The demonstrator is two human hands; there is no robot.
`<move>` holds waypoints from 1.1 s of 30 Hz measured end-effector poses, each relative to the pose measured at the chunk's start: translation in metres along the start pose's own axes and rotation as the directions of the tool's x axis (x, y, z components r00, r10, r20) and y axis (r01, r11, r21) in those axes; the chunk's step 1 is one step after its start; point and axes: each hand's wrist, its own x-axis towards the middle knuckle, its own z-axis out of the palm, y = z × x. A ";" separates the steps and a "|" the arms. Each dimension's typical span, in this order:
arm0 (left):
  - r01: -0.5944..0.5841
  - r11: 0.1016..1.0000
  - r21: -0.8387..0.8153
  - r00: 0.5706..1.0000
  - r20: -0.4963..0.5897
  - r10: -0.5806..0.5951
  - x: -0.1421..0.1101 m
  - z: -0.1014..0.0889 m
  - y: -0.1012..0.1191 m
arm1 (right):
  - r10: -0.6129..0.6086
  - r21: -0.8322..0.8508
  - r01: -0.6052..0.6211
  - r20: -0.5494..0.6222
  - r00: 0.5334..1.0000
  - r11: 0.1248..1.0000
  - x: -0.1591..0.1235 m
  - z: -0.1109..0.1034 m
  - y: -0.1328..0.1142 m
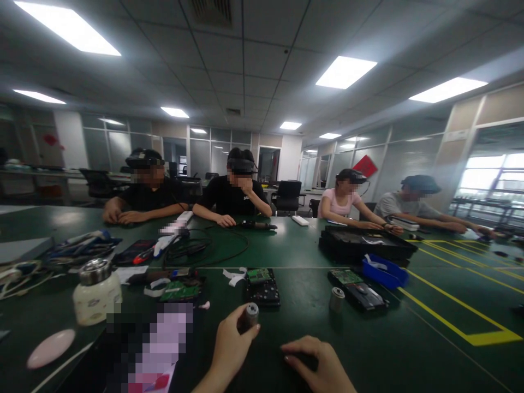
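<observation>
My left hand [232,337] is closed around a small silver metal cylinder [252,312], its round end facing up. To the right, my right hand [314,357] hovers low over the green tabletop [295,311], thumb and fingers apart with nothing between them. A similar metal cylinder [337,300] stands upright beyond my right hand. Just past my left hand lies a black device with a green circuit board [262,277] and white strips at its side. Another opened black device [365,295] with a green board rests beside the standing cylinder.
A blue tray [387,278] and a black bin [366,252] stand at the back right. On the left are a cream jar [96,300], a pink oval object [51,348], a green circuit board [178,291] and black cables [192,248]. Several people sit across the table.
</observation>
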 end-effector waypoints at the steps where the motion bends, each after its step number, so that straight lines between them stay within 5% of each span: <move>1: -0.020 1.000 -0.006 1.000 -0.010 0.020 0.000 0.001 -0.002 | -0.002 0.050 0.004 -0.043 0.999 0.999 0.008 0.002 -0.007; 5: -0.106 0.994 -0.019 0.994 -0.021 0.105 0.001 0.002 -0.008 | -0.057 0.235 0.105 -0.203 0.978 0.966 0.045 0.016 -0.038; 10: -0.125 0.992 -0.029 0.992 0.001 0.125 0.002 0.003 -0.010 | -0.143 0.209 0.184 -0.197 0.970 0.960 0.070 0.035 -0.054; 17: -0.164 0.986 -0.028 0.986 -0.005 0.164 0.002 0.003 -0.012 | -0.153 0.154 0.183 -0.186 0.970 0.971 0.073 0.046 -0.045; 22: -0.156 0.988 -0.002 0.988 -0.011 0.156 0.003 0.004 -0.012 | -0.227 0.074 0.257 -0.285 0.931 0.963 0.065 0.054 -0.028; 28: -0.168 0.986 0.009 0.986 -0.013 0.169 0.003 0.005 -0.013 | -0.288 0.093 0.308 -0.177 0.941 0.947 0.060 0.053 -0.027; 33: -0.150 0.988 0.015 0.989 -0.013 0.151 0.002 0.005 -0.013 | -0.252 0.115 0.305 -0.338 0.907 0.945 0.063 0.052 -0.024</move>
